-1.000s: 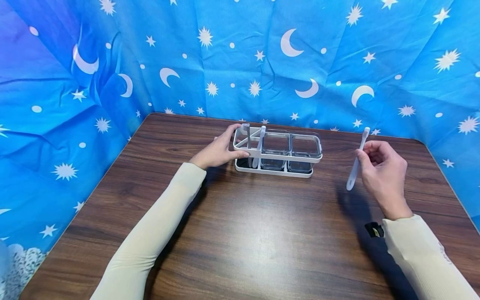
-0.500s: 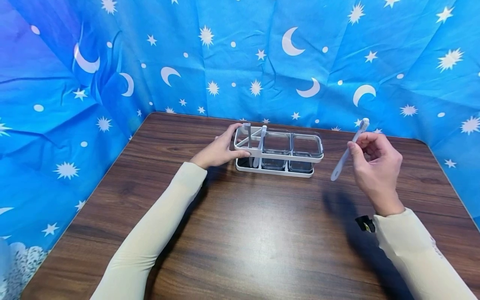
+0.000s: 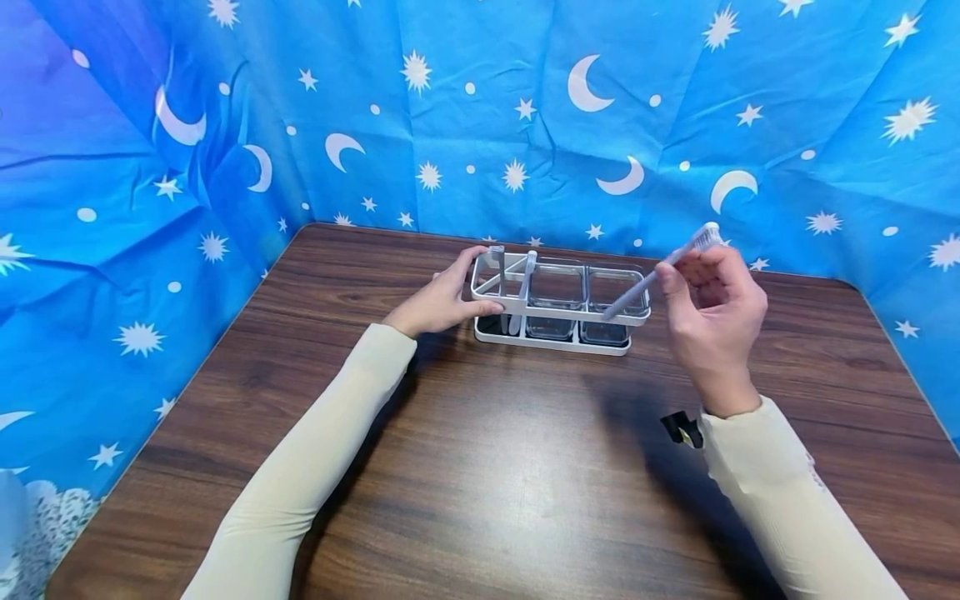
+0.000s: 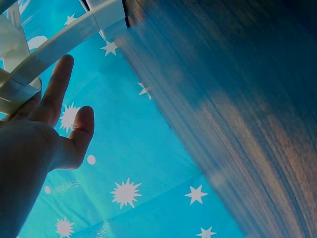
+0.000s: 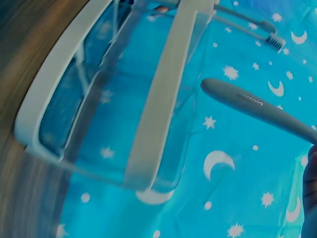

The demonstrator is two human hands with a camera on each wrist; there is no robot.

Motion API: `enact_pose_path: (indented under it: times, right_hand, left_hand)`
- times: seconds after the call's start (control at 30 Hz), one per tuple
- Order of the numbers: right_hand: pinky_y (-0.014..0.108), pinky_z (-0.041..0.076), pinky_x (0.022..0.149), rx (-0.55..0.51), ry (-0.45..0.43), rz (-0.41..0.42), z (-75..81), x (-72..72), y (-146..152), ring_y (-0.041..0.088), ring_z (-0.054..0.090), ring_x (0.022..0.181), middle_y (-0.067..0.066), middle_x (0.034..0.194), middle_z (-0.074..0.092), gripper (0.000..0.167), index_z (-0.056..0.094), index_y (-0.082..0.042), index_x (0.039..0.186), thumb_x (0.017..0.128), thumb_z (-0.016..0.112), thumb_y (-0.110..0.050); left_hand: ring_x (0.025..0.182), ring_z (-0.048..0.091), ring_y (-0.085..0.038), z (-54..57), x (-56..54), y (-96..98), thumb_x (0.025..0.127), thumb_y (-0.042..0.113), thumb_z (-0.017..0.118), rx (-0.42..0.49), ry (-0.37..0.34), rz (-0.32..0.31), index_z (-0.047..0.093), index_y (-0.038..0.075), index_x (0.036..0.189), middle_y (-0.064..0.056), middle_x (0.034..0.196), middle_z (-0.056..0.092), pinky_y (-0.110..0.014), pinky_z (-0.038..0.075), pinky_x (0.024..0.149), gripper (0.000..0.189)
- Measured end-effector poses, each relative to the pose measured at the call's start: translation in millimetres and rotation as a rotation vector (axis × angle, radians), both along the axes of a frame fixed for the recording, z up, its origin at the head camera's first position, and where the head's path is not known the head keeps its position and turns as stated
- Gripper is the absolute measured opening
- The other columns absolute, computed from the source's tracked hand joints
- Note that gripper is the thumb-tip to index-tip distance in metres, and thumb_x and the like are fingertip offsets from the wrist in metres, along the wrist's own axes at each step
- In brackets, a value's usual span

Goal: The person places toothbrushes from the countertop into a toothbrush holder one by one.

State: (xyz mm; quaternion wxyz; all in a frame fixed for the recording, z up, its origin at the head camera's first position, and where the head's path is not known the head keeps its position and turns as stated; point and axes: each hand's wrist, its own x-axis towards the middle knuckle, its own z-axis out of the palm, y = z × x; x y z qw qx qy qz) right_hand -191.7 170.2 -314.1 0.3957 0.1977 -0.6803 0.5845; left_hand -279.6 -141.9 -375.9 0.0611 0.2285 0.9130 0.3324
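A white toothbrush holder (image 3: 561,312) stands near the table's back edge. Two toothbrushes lean in its left part, one grey (image 3: 502,271) and one pale (image 3: 528,275). Clear cups (image 3: 551,327) sit in its other two compartments. My left hand (image 3: 435,304) grips the holder's left end, thumb on the front bar and fingers at the back corner. With thumb and fingers, my right hand (image 3: 716,325) pinches a grey toothbrush (image 3: 637,292), bristles up and to the right. In the right wrist view, the handle end of this toothbrush (image 5: 257,109) points toward the holder (image 5: 163,94), apart from it.
The dark wooden table (image 3: 480,467) carries the holder. A blue cloth (image 3: 480,125) with white stars and moons hangs behind the table and along its left side. A small black piece (image 3: 682,429) sticks out at the right sleeve's cuff.
My right hand has moved left toward the holder. The toothbrush in it has tilted, its handle end swinging left to the holder's right part. My left hand stays in place.
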Motion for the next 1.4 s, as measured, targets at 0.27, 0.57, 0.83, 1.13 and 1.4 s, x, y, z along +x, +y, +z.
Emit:
enact_pose_path:
  times: [0.27, 0.57, 0.83, 1.13, 1.4]
  right_hand:
    - [0.031, 0.052, 0.08, 0.018, 0.085, 0.095, 9.6, -15.4, -32, 0.019, 0.065, 0.082, 0.018, 0.09, 0.063, 0.02, 0.059, 0.014, 0.096, 0.079, 0.07, 0.01]
    - [0.033, 0.052, 0.079, 0.06, 0.1, 0.184, 8.5, -30.2, -63, 0.02, 0.062, 0.079, 0.014, 0.091, 0.064, 0.017, 0.057, 0.012, 0.094, 0.08, 0.066, 0.014]
    - [0.03, 0.051, 0.077, 0.194, 0.014, 0.215, -4.4, -39.3, -79, 0.017, 0.061, 0.08, 0.008, 0.092, 0.063, 0.012, 0.059, 0.005, 0.096, 0.088, 0.065, -0.002]
    - [0.028, 0.048, 0.065, 0.383, -0.24, 0.15, -20.6, -43.1, -87, 0.011, 0.055, 0.077, -0.002, 0.087, 0.062, 0.01, 0.063, -0.008, 0.097, 0.09, 0.066, -0.015]
    - [0.028, 0.049, 0.067, 0.507, -0.4, 0.131, -33.8, -47.0, -88, 0.012, 0.053, 0.074, -0.002, 0.087, 0.058, 0.009, 0.061, -0.011, 0.096, 0.09, 0.066, -0.014]
  left_hand:
    - [0.134, 0.032, -0.027, 0.8, -0.8, 1.2, 0.08, 0.059, 0.066, -0.005, 0.002, 0.005, 0.012, 0.023, 0.15, -0.009, 0.153, 0.023, -0.058, 0.009, 0.108, 0.096]
    - [0.134, 0.032, -0.027, 1.9, -0.4, 2.3, 0.079, 0.059, 0.066, -0.004, -0.004, 0.003, 0.013, 0.021, 0.15, -0.008, 0.153, 0.024, -0.055, 0.01, 0.109, 0.096]
    - [0.131, 0.036, -0.026, 2.7, 0.3, 1.6, 0.08, 0.057, 0.067, 0.0, -0.007, 0.018, 0.014, 0.026, 0.149, -0.007, 0.15, 0.03, -0.055, 0.012, 0.108, 0.093]
    - [0.126, 0.042, -0.025, 0.6, 0.7, 1.6, 0.08, 0.055, 0.068, 0.02, -0.01, 0.021, 0.016, 0.027, 0.148, -0.007, 0.145, 0.037, -0.056, 0.018, 0.107, 0.09]
    - [0.127, 0.041, -0.025, -0.5, -0.8, 1.0, 0.081, 0.054, 0.068, 0.029, 0.002, 0.011, 0.016, 0.026, 0.148, -0.007, 0.145, 0.036, -0.056, 0.012, 0.108, 0.089]
